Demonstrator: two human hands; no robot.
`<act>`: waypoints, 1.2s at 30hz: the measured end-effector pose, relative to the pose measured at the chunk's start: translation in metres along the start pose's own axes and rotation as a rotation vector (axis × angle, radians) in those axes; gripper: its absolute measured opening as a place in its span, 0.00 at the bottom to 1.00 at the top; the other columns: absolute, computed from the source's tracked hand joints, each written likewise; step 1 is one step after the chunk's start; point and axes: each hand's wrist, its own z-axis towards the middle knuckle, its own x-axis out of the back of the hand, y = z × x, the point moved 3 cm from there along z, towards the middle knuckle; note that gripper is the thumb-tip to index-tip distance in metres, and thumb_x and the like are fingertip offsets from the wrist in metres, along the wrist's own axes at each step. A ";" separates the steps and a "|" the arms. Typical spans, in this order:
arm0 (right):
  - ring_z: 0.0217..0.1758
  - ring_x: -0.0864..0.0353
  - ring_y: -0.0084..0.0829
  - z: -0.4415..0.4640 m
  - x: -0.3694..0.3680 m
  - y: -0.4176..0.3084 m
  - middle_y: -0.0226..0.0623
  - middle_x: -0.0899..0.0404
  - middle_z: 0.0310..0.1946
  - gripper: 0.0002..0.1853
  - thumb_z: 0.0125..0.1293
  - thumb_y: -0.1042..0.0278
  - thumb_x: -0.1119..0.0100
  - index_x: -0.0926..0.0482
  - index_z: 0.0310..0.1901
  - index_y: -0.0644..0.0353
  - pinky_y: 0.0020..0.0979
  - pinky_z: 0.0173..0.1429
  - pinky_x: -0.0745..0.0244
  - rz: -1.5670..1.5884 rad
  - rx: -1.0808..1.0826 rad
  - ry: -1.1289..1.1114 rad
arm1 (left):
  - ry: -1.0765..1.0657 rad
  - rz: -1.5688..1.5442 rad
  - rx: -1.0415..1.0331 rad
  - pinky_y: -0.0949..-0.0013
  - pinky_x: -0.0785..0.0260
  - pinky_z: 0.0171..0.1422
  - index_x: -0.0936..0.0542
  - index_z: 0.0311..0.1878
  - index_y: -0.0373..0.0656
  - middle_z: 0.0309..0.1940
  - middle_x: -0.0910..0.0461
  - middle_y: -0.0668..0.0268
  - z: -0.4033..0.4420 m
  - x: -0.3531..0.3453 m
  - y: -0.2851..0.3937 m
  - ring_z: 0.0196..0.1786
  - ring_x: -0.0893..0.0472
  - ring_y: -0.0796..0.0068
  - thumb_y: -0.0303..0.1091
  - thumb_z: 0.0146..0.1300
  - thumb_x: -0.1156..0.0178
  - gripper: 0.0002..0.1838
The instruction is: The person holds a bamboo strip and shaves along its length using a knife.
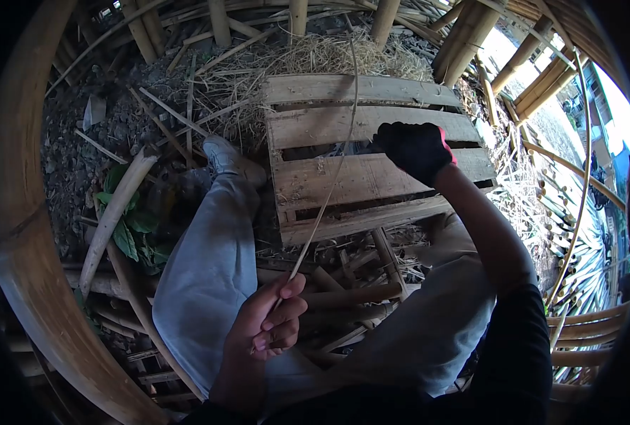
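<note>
My bare left hand (276, 319) has its fingers wrapped round the lower end of a long thin bamboo strip (327, 195). The strip rises from the hand in a slight curve, passing over a wooden slatted pallet (343, 176) to its far side. Over the pallet's right half is my right hand (415, 150), in a black glove with a red cuff. It is closed on what looks like a knife, whose greyish blade (358, 148) points left toward the strip. The glove hides the handle. Whether blade and strip touch, I cannot tell.
A thick bamboo pole (21, 262) curves along the left side. Bamboo posts (464, 42) and straw-like shavings (371, 57) lie beyond the pallet. Cut bamboo pieces (357, 294) are between my legs. Green leaves (127, 237) sit at left; many poles (577, 248) lie at right.
</note>
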 end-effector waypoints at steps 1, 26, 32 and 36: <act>0.30 0.15 0.34 -0.004 0.000 -0.004 0.32 0.19 0.27 0.06 0.65 0.63 0.48 0.23 0.41 0.50 0.38 0.26 0.23 0.003 0.022 0.006 | -0.007 0.006 -0.004 0.82 0.51 0.04 0.37 0.38 0.45 0.11 0.38 0.71 0.000 0.000 0.000 0.04 0.37 0.84 0.41 0.80 0.71 0.17; 0.23 0.20 0.34 -0.011 0.015 -0.040 0.30 0.23 0.24 0.07 0.66 0.56 0.44 0.21 0.35 0.48 0.37 0.26 0.25 0.235 0.316 0.183 | 0.243 0.481 -0.017 0.82 0.56 0.06 0.36 0.36 0.49 0.11 0.42 0.77 -0.004 -0.011 0.002 0.04 0.44 0.88 0.47 0.79 0.67 0.17; 0.27 0.18 0.34 -0.010 0.016 -0.038 0.29 0.21 0.25 0.07 0.65 0.57 0.43 0.20 0.36 0.47 0.36 0.26 0.24 0.078 0.194 0.134 | 0.206 0.425 -0.042 0.82 0.55 0.06 0.37 0.36 0.47 0.11 0.42 0.75 -0.001 -0.007 0.001 0.04 0.43 0.87 0.43 0.80 0.68 0.16; 0.25 0.18 0.36 -0.002 0.000 -0.012 0.30 0.21 0.26 0.06 0.64 0.59 0.45 0.21 0.36 0.48 0.37 0.26 0.23 -0.023 0.141 0.077 | 0.145 0.285 -0.025 0.82 0.55 0.06 0.37 0.37 0.47 0.11 0.41 0.75 -0.003 -0.008 0.002 0.04 0.42 0.87 0.42 0.80 0.69 0.16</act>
